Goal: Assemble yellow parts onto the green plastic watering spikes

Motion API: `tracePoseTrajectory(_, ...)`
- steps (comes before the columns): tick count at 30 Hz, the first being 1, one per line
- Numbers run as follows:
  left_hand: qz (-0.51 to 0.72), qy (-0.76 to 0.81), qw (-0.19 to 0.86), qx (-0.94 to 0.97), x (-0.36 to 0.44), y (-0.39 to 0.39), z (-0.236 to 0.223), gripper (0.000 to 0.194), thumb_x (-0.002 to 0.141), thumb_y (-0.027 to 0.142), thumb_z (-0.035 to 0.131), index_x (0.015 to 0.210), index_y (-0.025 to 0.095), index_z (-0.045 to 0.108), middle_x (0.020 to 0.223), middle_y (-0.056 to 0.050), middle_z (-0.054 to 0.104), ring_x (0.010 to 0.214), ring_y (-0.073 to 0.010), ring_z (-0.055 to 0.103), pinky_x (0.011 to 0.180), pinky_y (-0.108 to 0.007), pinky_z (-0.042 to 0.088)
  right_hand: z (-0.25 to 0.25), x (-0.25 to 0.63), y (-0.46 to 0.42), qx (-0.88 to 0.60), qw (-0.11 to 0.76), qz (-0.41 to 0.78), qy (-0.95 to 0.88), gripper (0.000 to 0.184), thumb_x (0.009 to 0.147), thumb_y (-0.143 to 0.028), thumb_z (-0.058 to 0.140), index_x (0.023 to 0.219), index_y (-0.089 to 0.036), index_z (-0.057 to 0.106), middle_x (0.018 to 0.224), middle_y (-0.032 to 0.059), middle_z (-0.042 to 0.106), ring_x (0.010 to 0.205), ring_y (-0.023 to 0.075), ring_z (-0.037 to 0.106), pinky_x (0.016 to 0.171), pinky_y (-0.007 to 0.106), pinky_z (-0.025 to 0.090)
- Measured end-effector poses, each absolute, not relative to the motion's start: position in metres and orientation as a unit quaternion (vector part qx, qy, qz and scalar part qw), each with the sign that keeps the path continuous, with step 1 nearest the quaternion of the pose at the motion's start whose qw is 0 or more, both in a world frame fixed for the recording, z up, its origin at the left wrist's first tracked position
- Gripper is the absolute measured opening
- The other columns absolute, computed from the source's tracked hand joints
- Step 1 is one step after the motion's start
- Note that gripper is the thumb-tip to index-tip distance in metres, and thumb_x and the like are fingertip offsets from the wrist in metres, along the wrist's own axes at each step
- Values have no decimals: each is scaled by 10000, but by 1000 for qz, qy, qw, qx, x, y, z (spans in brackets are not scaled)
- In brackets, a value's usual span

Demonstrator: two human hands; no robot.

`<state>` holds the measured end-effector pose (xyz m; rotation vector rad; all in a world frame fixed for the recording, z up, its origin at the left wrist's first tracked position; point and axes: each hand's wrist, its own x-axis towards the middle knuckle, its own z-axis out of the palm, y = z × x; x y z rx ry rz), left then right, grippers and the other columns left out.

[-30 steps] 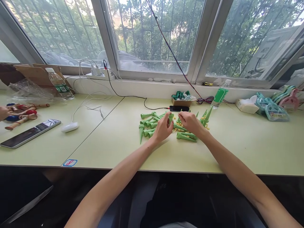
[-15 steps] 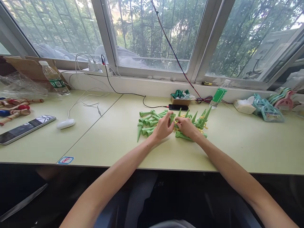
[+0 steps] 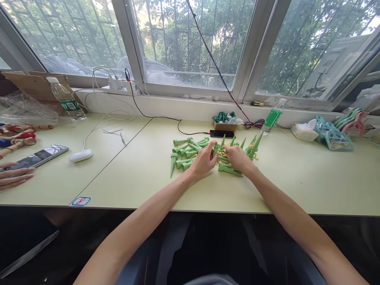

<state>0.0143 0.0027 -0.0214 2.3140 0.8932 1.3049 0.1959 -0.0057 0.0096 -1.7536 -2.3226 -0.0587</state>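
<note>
My left hand (image 3: pixel 205 159) is closed round a green plastic plant watering spike (image 3: pixel 215 149), its wide end up between thumb and fingers. Just to its right, my right hand (image 3: pixel 238 157) has its fingertips pinched together; what they hold, if anything, is hidden. More green spikes lie loose to the left, one with its tip toward the near edge (image 3: pixel 173 162). Behind and right of my right hand, several spikes (image 3: pixel 254 146) point upward among small yellow parts (image 3: pixel 255 156). Below that hand, another spike (image 3: pixel 228 169) lies flat.
A black phone (image 3: pixel 222 133) and a small box (image 3: pixel 225 126) stand behind the spikes. A bottle (image 3: pixel 271 117) and a tissue box (image 3: pixel 303 130) are at the back right. Another person's hand (image 3: pixel 14 178) rests by a large phone (image 3: pixel 41 155) at left. A white mouse (image 3: pixel 80 155) lies nearby.
My right hand has shifted slightly right, away from the spike in my left hand. Another person's hand has come in at the left edge, over the large phone.
</note>
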Motion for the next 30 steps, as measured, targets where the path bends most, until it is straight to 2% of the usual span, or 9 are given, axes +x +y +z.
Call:
tracePoseTrajectory(17,444,315,172,821,13,2,-18,371,889,188,511,1255,187,449,655,58,472,548,-106,429,578,-210,335,5,190,-4,-609,79,-53,-787,183,874,-33,511,989,-158,579,841,101,673,781,214,621,581,256,280)
tracePoseTrajectory(30,438,313,167,826,10,3,-19,374,887,189,524,1251,200,442,658,68,457,543,-96,408,566,-204,332,4,185,-4,-620,66,-52,-780,228,882,-5,472,1014,-152,586,890,135,682,802,235,638,595,269,283)
